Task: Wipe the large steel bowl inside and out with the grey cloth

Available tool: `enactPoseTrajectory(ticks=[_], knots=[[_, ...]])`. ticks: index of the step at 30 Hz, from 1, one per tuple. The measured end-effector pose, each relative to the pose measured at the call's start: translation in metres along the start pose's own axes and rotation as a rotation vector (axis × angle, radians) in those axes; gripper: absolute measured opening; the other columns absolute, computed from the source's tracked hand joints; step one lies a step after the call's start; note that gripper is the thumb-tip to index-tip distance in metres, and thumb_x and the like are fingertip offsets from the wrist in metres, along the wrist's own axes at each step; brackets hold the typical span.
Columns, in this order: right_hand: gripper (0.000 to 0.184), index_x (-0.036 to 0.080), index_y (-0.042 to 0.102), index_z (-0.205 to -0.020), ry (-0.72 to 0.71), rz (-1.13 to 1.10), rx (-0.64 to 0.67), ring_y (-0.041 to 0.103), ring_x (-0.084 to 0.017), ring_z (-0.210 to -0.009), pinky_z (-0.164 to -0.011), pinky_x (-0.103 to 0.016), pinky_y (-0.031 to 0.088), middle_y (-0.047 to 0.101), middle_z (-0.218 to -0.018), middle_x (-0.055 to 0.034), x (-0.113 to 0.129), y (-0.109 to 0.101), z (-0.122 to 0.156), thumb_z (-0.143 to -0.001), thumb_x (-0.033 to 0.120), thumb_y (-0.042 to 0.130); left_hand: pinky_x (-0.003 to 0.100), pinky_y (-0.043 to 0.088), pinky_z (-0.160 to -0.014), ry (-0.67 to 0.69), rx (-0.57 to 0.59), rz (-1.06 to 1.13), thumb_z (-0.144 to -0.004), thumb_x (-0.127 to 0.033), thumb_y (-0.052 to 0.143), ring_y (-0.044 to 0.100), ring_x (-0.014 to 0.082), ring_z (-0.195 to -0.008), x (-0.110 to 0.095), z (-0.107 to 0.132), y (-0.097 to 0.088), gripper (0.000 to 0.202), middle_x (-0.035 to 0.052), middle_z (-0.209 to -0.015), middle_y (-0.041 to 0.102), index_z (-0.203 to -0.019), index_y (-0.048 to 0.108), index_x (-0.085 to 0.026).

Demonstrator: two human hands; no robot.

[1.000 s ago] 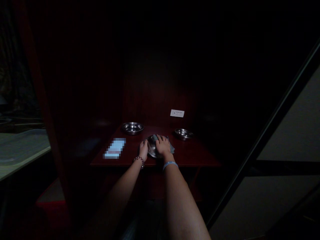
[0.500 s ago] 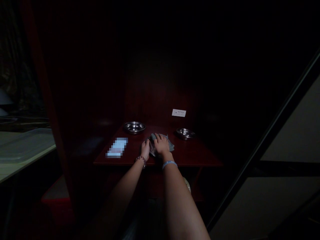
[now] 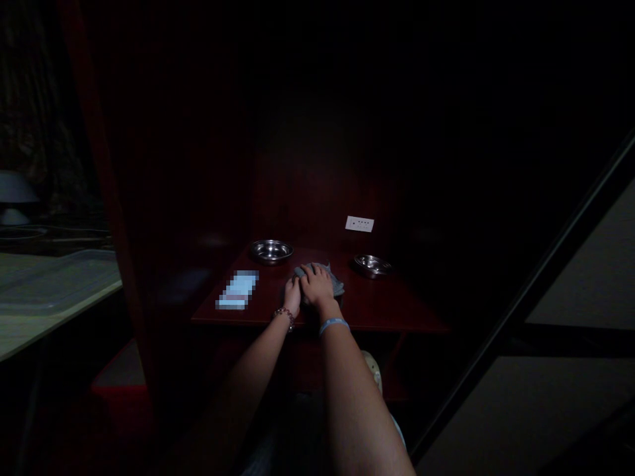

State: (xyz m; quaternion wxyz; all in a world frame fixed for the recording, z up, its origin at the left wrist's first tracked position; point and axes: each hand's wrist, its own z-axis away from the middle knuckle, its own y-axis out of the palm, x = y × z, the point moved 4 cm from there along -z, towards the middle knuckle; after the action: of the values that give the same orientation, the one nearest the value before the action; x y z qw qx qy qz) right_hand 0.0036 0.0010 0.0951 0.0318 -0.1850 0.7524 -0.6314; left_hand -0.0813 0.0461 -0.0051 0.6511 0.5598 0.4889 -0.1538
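Observation:
On the dark red table (image 3: 278, 311), my right hand (image 3: 317, 285) presses a grey cloth (image 3: 337, 285) down with its fingers laid over it. My left hand (image 3: 292, 299) is right beside it, closed at the near left rim of a round metal dish. Cloth and hands hide nearly all of that dish now. Behind my left hand, towards the wall, stands a shiny metal bowl (image 3: 271, 252). Another metal bowl (image 3: 372, 266) is to the right of the cloth.
A lit, pixelated phone-like rectangle (image 3: 238, 291) lies at the table's left. A white socket panel (image 3: 360, 224) is on the back wall. Dark partitions close in the sides. Further left, a pale table (image 3: 30, 324) carries a clear plastic tray (image 3: 74, 281).
My right hand and the cloth have shifted slightly left over the dish, covering the part of it that showed between my hands. The view has turned slightly left.

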Motion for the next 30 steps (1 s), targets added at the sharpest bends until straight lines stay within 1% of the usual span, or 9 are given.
enactPoseTrajectory(ticks=[4, 7, 11, 15, 17, 22, 24, 28, 30], knots=[[0.059, 0.029, 0.053, -0.174, -0.021, 0.003, 0.002, 0.041, -0.026, -0.168, -0.138, -0.044, 0.031, 0.045, -0.185, -0.0062, -0.001, 0.001, -0.001, -0.117, 0.032, 0.037, 0.038, 0.058, -0.101, -0.056, -0.03, -0.002, -0.094, -0.032, 0.072, 0.075, 0.0217, -0.095, 0.0, 0.001, 0.0, 0.021, 0.0048, -0.085, 0.075, -0.077, 0.066, -0.021], [0.059, 0.03, 0.052, -0.174, -0.019, 0.007, -0.013, 0.042, -0.025, -0.168, -0.138, -0.044, 0.031, 0.045, -0.184, -0.0047, -0.003, 0.002, -0.002, -0.117, 0.033, 0.037, 0.037, 0.059, -0.098, -0.052, -0.032, -0.01, -0.093, -0.037, 0.074, 0.075, 0.0223, -0.096, 0.0, 0.002, 0.001, 0.023, 0.0044, -0.085, 0.076, -0.078, 0.066, -0.022], [0.059, 0.028, 0.052, -0.175, -0.027, -0.003, 0.0, 0.042, -0.025, -0.168, -0.139, -0.042, 0.031, 0.045, -0.184, -0.0061, -0.003, 0.003, -0.004, -0.118, 0.033, 0.037, 0.038, 0.06, -0.096, -0.041, -0.037, -0.019, -0.09, -0.045, 0.079, 0.075, 0.023, -0.094, 0.001, 0.002, 0.0, 0.028, 0.0057, -0.085, 0.076, -0.081, 0.067, -0.021], [0.058, 0.03, 0.052, -0.175, -0.055, -0.026, 0.014, 0.041, -0.023, -0.169, -0.139, -0.043, 0.03, 0.046, -0.184, -0.0053, -0.004, 0.002, -0.009, -0.118, 0.035, 0.037, 0.038, 0.06, -0.095, -0.067, -0.06, 0.018, -0.093, -0.043, 0.077, 0.076, 0.0227, -0.092, 0.001, 0.003, -0.001, 0.026, 0.0073, -0.089, 0.079, -0.086, 0.07, -0.019], [0.058, 0.03, 0.053, -0.174, -0.059, -0.044, 0.032, 0.043, -0.022, -0.168, -0.139, -0.043, 0.031, 0.048, -0.183, -0.0051, -0.007, 0.002, -0.013, -0.118, 0.035, 0.037, 0.038, 0.06, -0.096, -0.089, -0.062, 0.038, -0.094, -0.043, 0.077, 0.077, 0.0231, -0.093, 0.001, 0.003, -0.001, 0.026, 0.0077, -0.089, 0.08, -0.086, 0.071, -0.018], [0.059, 0.026, 0.054, -0.173, -0.035, -0.095, 0.033, 0.043, -0.021, -0.168, -0.139, -0.041, 0.03, 0.05, -0.181, -0.0077, -0.023, 0.002, -0.022, -0.118, 0.034, 0.033, 0.039, 0.059, -0.098, -0.11, -0.045, 0.011, -0.092, -0.043, 0.08, 0.078, 0.0243, -0.095, -0.001, 0.003, -0.001, 0.028, 0.0077, -0.088, 0.08, -0.084, 0.071, -0.018], [0.061, 0.025, 0.052, -0.174, 0.019, -0.108, 0.045, 0.043, -0.023, -0.168, -0.138, -0.042, 0.032, 0.05, -0.181, -0.0093, -0.035, 0.003, -0.022, -0.118, 0.035, 0.031, 0.038, 0.058, -0.097, -0.1, -0.053, -0.004, -0.091, -0.044, 0.081, 0.077, 0.0241, -0.093, -0.001, 0.002, -0.002, 0.028, 0.0074, -0.087, 0.079, -0.084, 0.071, -0.019], [0.065, 0.028, 0.04, -0.18, 0.27, -0.184, 0.091, 0.051, -0.029, -0.163, -0.13, -0.05, 0.045, 0.047, -0.182, -0.0141, -0.07, 0.007, -0.015, -0.118, 0.04, 0.025, 0.038, 0.058, -0.094, -0.07, -0.061, -0.024, -0.089, -0.049, 0.082, 0.075, 0.0243, -0.09, 0.003, 0.001, -0.003, 0.032, 0.0061, -0.083, 0.077, -0.083, 0.071, -0.02], [0.067, 0.027, 0.035, -0.182, 0.37, -0.279, 0.131, 0.055, -0.031, -0.161, -0.128, -0.052, 0.047, 0.05, -0.179, -0.0162, -0.087, 0.01, -0.009, -0.118, 0.044, 0.021, 0.038, 0.059, -0.093, -0.065, -0.065, -0.036, -0.09, -0.05, 0.082, 0.075, 0.0241, -0.089, 0.004, 0.001, -0.003, 0.033, 0.0056, -0.082, 0.076, -0.083, 0.071, -0.02]])
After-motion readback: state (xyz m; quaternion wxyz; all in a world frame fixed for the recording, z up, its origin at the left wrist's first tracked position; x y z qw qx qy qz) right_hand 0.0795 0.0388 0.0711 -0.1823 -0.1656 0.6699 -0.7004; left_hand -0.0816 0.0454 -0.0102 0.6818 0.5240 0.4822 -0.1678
